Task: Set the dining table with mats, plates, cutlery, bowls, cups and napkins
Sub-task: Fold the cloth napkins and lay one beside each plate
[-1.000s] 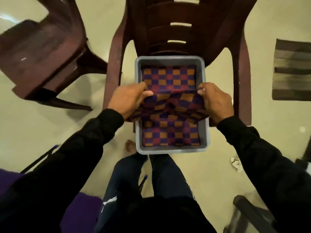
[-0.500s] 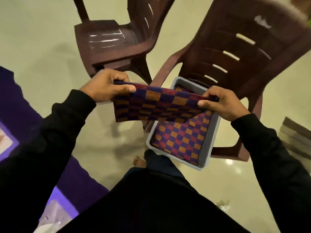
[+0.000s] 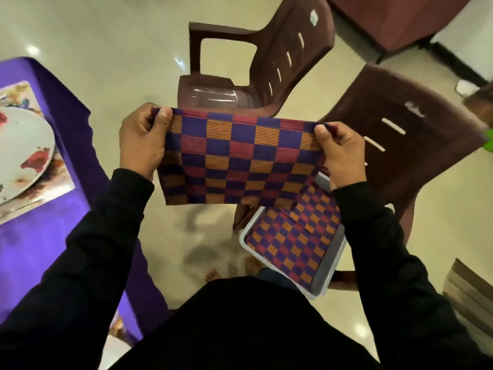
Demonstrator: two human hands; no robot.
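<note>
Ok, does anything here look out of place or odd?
Only the tub of checked cloths: it sits tilted on a chair, one corner overhanging the seat edge. The cloth held taut between both hands looks fine.

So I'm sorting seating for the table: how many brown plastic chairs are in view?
2. One chair stands beyond the held checked cloth; the other chair, right of it, carries the grey tray. More may be out of frame.
</note>
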